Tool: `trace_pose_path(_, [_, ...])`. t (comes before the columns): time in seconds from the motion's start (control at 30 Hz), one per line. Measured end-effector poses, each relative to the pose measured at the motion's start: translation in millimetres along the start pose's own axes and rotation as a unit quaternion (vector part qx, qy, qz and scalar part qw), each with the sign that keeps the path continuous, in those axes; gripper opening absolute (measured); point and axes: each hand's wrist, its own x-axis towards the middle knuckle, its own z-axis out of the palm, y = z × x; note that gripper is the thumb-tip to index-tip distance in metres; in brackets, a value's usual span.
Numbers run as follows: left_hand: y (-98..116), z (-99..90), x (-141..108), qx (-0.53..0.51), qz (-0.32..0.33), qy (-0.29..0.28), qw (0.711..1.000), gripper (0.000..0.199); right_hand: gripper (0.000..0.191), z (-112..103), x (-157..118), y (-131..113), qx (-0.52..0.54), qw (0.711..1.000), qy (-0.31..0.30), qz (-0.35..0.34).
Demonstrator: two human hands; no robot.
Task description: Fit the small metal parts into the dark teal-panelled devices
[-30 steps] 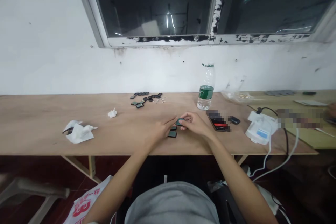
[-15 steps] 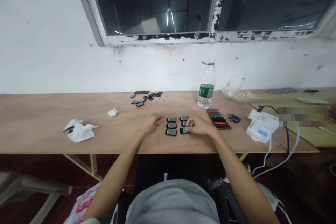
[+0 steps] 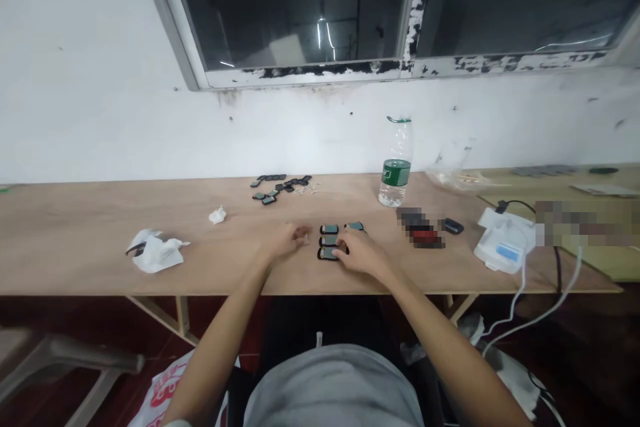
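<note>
Small dark oval-ended pieces with grey-green faces lie in two columns near the table's front. The left column shows three, among them the front piece (image 3: 327, 253). My right hand (image 3: 364, 252) is over the right column and hides most of it; one piece (image 3: 354, 226) shows behind the knuckles. Its fingertips reach the left column's front pieces, and whether they grip one is unclear. Left of the columns, my left hand (image 3: 289, 240) hovers low over the wood with fingers curled together; a small pale thing may be at its fingertips. More dark pieces (image 3: 269, 199) lie farther back.
Small white bits (image 3: 306, 189) lie beside the back pieces. A water bottle (image 3: 395, 173) stands behind a blurred phone (image 3: 423, 230) and a black fob (image 3: 453, 226). White box with cables (image 3: 504, 243) at right; crumpled tissues (image 3: 159, 253) at left on the wooden table (image 3: 90, 233).
My right hand has moved left, from the right column's front piece to the gap between the columns, now covering more of the right column. My left hand has stayed about where it was.
</note>
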Motion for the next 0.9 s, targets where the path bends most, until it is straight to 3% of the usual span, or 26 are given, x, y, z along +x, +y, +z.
trace_pose_path(0.27, [26.4,-14.1,-9.9,0.052,0.027,0.030,0.998,0.034,0.014,3.8,1.9,5.2,0.033,0.999,-0.026,-0.009])
trace_pose_path(0.53, [76.2,-14.9,-20.9,0.085,0.109,-0.066,0.988,0.020,0.014,-0.1,2.3,-1.9,0.148,0.988,-0.035,-0.019])
trace_pose_path(0.67, [82.4,-15.6,-21.9,0.098,0.151,-0.030,0.983,0.021,0.020,-1.0,5.8,-1.3,0.225,0.974,0.020,-0.014])
trace_pose_path(0.9, [72.8,-10.7,-18.4,0.122,0.252,0.065,0.958,0.024,0.020,-11.6,5.8,-4.4,0.345,0.936,0.069,0.010])
